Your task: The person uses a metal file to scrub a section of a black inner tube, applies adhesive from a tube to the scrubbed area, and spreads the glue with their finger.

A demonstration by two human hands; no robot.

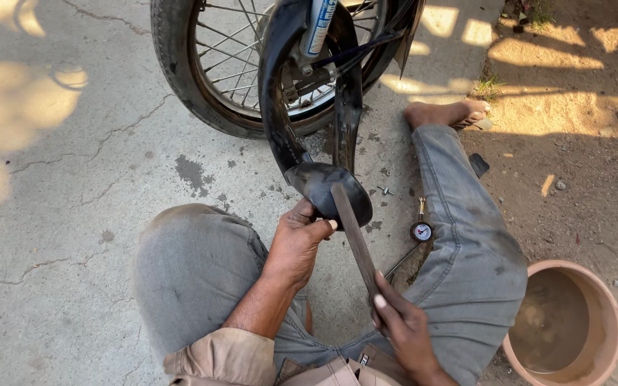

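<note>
My left hand [296, 243] is clenched on the fold of a black rubber inner tube [327, 187], thumb pressed over the top of the bend and the other fingers curled under it, so the loop of rubber bulges out just past my knuckles. My right hand [403, 325] grips the near end of a flat, dark rasp [355, 239], fingers wrapped round it and the forefinger laid along its edge. The rasp runs up and away from that hand at a slant, and its far end rests on the tube right beside my left thumb.

From the fold the tube rises in two black strands toward a spoked motorcycle wheel [202, 78] that stands on the cracked concrete ground [59, 179] ahead of me. I sit low, both knees in grey trousers spread wide, my right leg stretched out with the bare foot [446, 112] near the wheel.

Between my knees, on the concrete just beside my right thigh, lies a pressure gauge [421, 230] with a small round dial, and a small metal valve piece [385, 190] lies a little beyond it. To my right, on the dirt, stands a terracotta-coloured basin [602, 300] with murky water in it.
</note>
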